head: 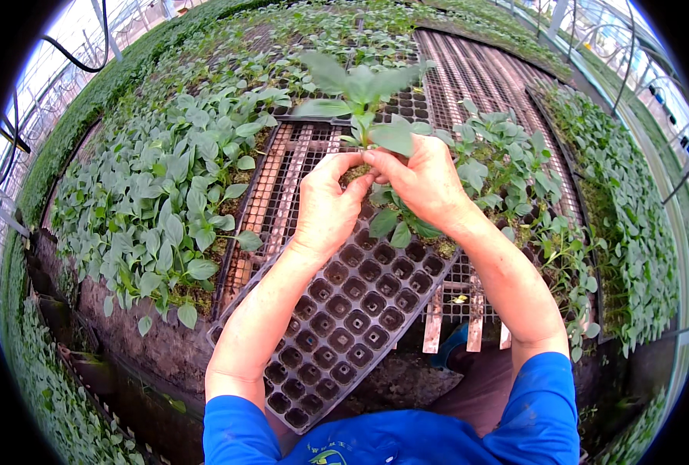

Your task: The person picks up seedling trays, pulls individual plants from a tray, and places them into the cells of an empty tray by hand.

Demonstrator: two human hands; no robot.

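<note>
Between the fingertips of my left hand (334, 200) and my right hand (428, 180) is a green leafy seedling (360, 96), held upright by its lower stem. The two hands meet at the stem, and their fingers hide much of the seedling's root end. Below them a black plastic seedling tray (344, 317) lies at a slant, partly under my left forearm. Its near cells hold no plants. More seedlings (399, 224) stand at the tray's far end, under my right wrist.
Dense seedlings (164, 192) fill a tray on the left. Other seedlings (513, 157) stand to the right. Black mesh (269, 180) covers wooden slats (432, 325) of the bench. Further planted trays (640, 232) line the right side, and a black hose (83, 67) hangs at upper left.
</note>
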